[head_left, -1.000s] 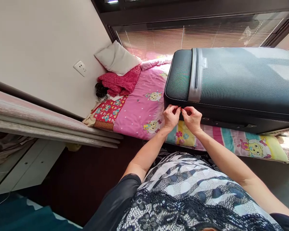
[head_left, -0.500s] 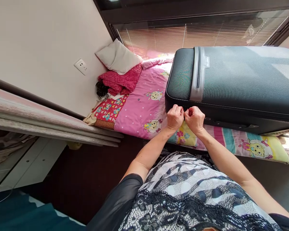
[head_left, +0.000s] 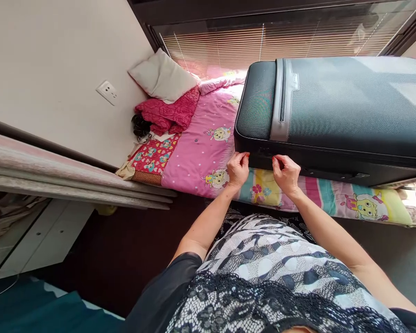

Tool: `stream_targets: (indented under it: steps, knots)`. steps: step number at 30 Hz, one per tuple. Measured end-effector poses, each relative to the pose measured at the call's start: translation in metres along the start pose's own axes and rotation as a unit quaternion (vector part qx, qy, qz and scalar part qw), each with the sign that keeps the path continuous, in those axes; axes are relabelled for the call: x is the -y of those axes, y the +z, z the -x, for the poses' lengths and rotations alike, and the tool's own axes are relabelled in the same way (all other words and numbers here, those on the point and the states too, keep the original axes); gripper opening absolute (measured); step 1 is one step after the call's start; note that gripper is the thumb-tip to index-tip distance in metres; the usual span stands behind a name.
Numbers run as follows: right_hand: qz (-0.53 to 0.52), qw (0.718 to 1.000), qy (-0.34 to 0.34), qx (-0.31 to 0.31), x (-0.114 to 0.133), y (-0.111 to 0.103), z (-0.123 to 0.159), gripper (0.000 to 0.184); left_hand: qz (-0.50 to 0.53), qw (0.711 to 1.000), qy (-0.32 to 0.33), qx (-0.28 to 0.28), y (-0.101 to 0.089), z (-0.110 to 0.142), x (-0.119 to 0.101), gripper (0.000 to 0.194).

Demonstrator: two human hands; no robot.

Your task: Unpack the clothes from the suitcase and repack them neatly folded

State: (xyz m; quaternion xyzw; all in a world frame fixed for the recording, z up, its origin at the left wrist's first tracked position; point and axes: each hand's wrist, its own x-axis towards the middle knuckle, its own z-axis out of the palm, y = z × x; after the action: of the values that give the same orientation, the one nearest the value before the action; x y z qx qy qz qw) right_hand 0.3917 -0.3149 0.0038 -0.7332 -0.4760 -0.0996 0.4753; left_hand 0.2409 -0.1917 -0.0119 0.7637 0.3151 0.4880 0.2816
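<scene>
A large dark grey suitcase (head_left: 346,101) lies flat on a bed with a pink cartoon-print cover (head_left: 201,152). Both my hands are at its near side wall, close to the left corner. My left hand (head_left: 238,169) pinches at the zip line right by the corner. My right hand (head_left: 286,173) pinches at the same line a hand's width to the right. What each pinch holds is tiny; it looks like a zipper pull. A dark carry handle (head_left: 333,175) runs along the side wall to the right of my right hand.
A white pillow (head_left: 161,76) and a crumpled red blanket (head_left: 169,113) lie at the head of the bed by the wall. Blinds (head_left: 229,46) cover the window behind. A pale ledge (head_left: 55,171) and white drawers (head_left: 38,236) stand at left. Dark floor lies between me and the bed.
My two hands were together at one spot on the zip line. They have moved apart, the left towards the corner and the right along the side.
</scene>
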Motion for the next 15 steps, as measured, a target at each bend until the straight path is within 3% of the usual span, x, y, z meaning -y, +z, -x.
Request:
stream_targets:
  steps: [7, 11, 15]
  knots:
    - [-0.007, 1.0, 0.02, 0.015, 0.009, 0.022, -0.01, 0.036, 0.01, 0.998, 0.06, 0.006, 0.019, -0.007, -0.022, 0.03]
    - [-0.009, 0.999, 0.042, 0.002, 0.017, 0.031, -0.016, 0.031, 0.005, 1.0, 0.019, 0.013, 0.032, -0.012, -0.027, 0.018]
    - [0.003, 0.999, 0.047, 0.005, 0.02, 0.027, -0.019, 0.023, 0.019, 0.999, -0.019, 0.021, 0.03, -0.015, -0.027, 0.009]
